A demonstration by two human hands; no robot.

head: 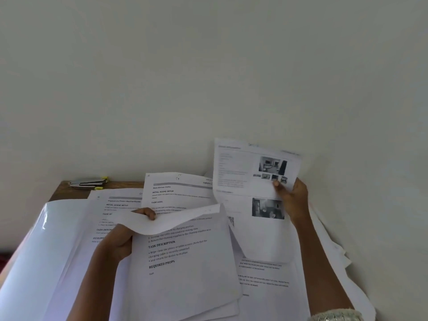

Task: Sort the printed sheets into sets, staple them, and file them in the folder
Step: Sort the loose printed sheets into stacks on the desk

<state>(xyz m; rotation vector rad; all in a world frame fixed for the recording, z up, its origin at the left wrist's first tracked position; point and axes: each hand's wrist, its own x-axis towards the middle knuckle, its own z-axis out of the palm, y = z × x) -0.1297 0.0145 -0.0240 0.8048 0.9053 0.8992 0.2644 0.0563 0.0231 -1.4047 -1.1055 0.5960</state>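
Raised sheet (240,163) print blurred, held stack (190,281) cut off below

The left hand (129,230) grips a small stack of white printed sheets (185,262) whose top edge flops forward. The right hand (292,198) pinches a single white sheet with grey photographs (252,195), raised. More printed pages (115,212) cover the brown wooden tabletop (60,191).

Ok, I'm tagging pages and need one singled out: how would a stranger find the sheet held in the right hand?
Start at the pale wall behind the paper-covered table; towards its right side the right hand holds a sheet up in front of it. Unlike the text-only pages around it, this one carries greyscale photos.
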